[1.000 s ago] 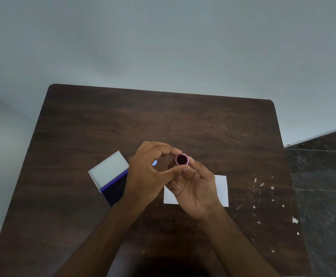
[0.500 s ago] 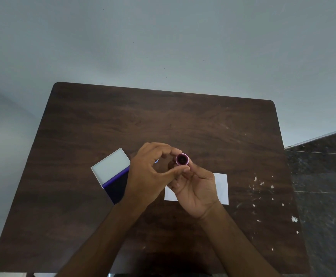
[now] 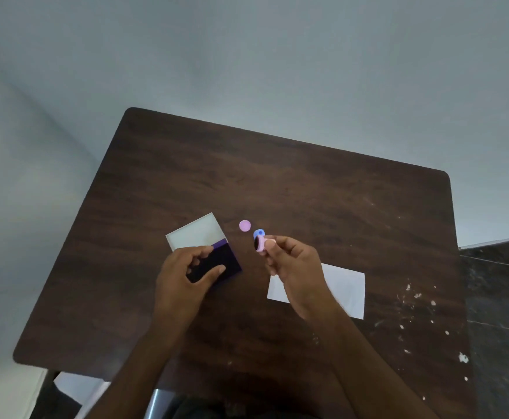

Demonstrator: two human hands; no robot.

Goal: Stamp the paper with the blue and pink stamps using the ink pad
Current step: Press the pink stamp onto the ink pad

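My right hand (image 3: 292,267) pinches the pink stamp (image 3: 260,244) above the table, its dark inked face turned left toward the ink pad. The blue stamp (image 3: 259,233) stands on the table just behind it. A round pink cap (image 3: 244,225) lies on the table further left. My left hand (image 3: 183,279) grips the near edge of the open ink pad (image 3: 226,261), thumb on its right side and fingers on its left; the dark pad shows between them. Its white lid (image 3: 195,231) lies hinged open behind. The white paper (image 3: 344,285) sits to the right, partly under my right wrist.
The dark wooden table (image 3: 307,182) stands against a pale wall. White specks (image 3: 410,300) dot its right side. A dark stone floor (image 3: 501,297) lies to the right. A white surface (image 3: 74,385) and a metal leg show below the front edge.
The hands have separated. My left hand has gone from the pink stamp to the ink pad, and the pink cap now lies on the table. The camera has swung, showing the table from further left.
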